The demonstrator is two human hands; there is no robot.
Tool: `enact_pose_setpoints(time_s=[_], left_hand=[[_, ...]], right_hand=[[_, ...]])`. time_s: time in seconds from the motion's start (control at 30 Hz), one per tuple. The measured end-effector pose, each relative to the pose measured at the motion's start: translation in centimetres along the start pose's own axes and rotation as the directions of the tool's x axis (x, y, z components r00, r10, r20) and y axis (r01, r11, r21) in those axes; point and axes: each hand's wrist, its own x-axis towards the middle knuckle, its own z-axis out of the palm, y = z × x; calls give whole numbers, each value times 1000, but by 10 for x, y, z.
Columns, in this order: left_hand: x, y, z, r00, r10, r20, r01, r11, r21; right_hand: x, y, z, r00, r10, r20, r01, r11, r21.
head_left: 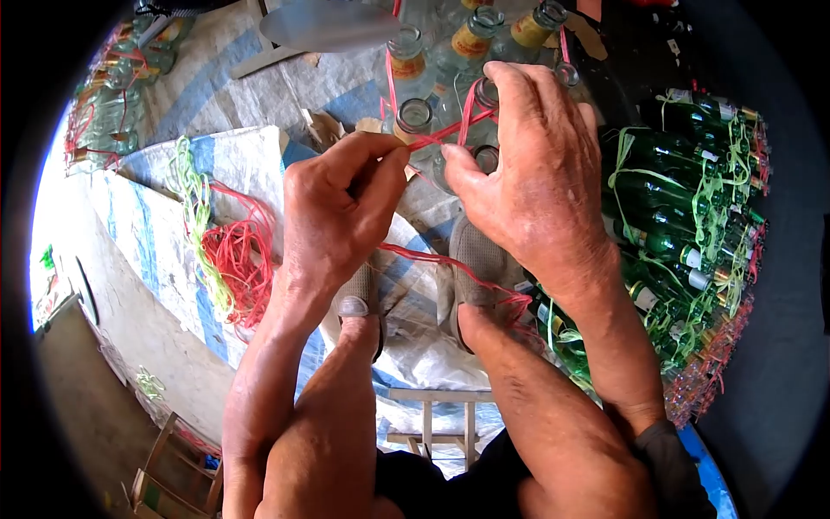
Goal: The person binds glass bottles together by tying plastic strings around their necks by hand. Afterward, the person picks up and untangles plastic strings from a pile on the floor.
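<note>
My left hand [341, 195] pinches red string [439, 135] between thumb and forefinger. From there the string runs taut to my right hand [545, 177], whose thumb and forefinger are spread, with a loop of the string stretched between them. This loop is beside the necks of clear glass bottles; my palm hides part of them, so I cannot tell which neck it goes around. One clear bottle [413, 115] with an orange and yellow label stands just beyond my left fingertips. More labelled clear bottles [471, 43] stand upright behind it, with red string among them.
Green bottles [661, 186] tied with pale green string lie stacked at the right. A tangle of red string [238, 259] and light green string [192, 203] rests on the white and blue sheet [156, 251]. Bundled clear bottles [112, 108] are at far left; a wooden stool [177, 471] at lower left.
</note>
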Motion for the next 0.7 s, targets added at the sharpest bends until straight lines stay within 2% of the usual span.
enact_pose_setpoints(time_s=[0.1, 0.2, 0.33, 0.47, 0.53, 0.57, 0.7], left_hand=[[10, 15, -12, 989, 121, 80, -130, 983, 130], [26, 19, -23, 934, 283, 221, -338, 899, 279], [47, 39, -31, 870, 364, 333, -479, 786, 390], [74, 44, -32, 817, 346, 461, -554, 693, 462], [88, 44, -30, 799, 363, 479, -575, 695, 432], [95, 45, -30, 818, 295, 494, -523, 739, 424], [117, 34, -31, 798, 184, 574, -411, 863, 294]], right_hand=[[0, 0, 2, 1000, 3, -25, -2, 1000, 23], [0, 1, 2, 1000, 6, -29, -5, 999, 50], [0, -1, 0, 999, 43, 4, -43, 998, 41], [-1, -2, -2, 997, 73, 32, -74, 997, 29], [-2, -2, -3, 997, 68, 34, -69, 997, 28], [-2, -3, -1, 998, 61, 21, -62, 997, 38], [-2, 0, 2, 999, 42, -17, -41, 998, 53]])
